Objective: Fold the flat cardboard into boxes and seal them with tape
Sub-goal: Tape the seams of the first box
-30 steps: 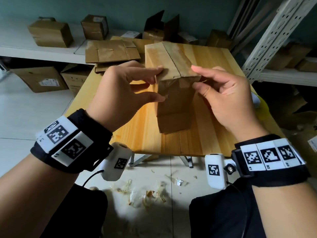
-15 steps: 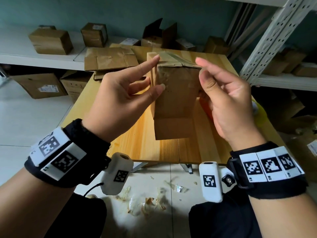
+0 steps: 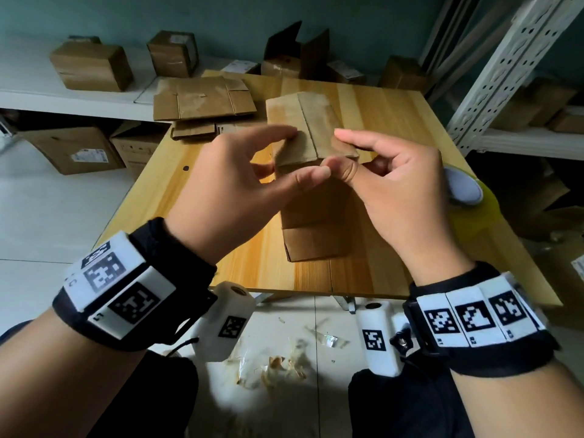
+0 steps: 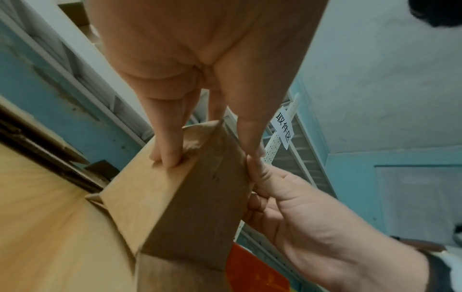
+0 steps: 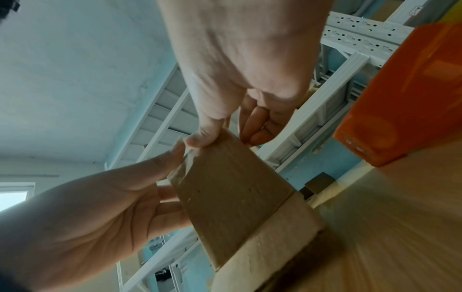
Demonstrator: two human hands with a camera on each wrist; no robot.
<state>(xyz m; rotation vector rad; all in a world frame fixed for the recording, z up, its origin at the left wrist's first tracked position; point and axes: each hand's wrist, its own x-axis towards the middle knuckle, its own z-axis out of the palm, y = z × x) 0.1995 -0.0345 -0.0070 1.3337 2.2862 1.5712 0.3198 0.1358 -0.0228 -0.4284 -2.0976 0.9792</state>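
Box (image 3: 316,197) held upright on table (image 3: 202,172); top flaps pinched between left hand (image 3: 230,188) fingers and thumb, near corner clamped by right hand (image 3: 398,184) thumb and forefinger.

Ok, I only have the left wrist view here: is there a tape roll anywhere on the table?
Observer: Yes. The head view shows a tape roll at the right edge of the table, just beyond the right hand.
Operator: Are the top flaps down?
Observer: From above, both top flaps lie folded flat on the box, meeting at a centre seam.
Operator: Any blanks to fold?
Observer: Flat cardboard is stacked at the table's far left corner.
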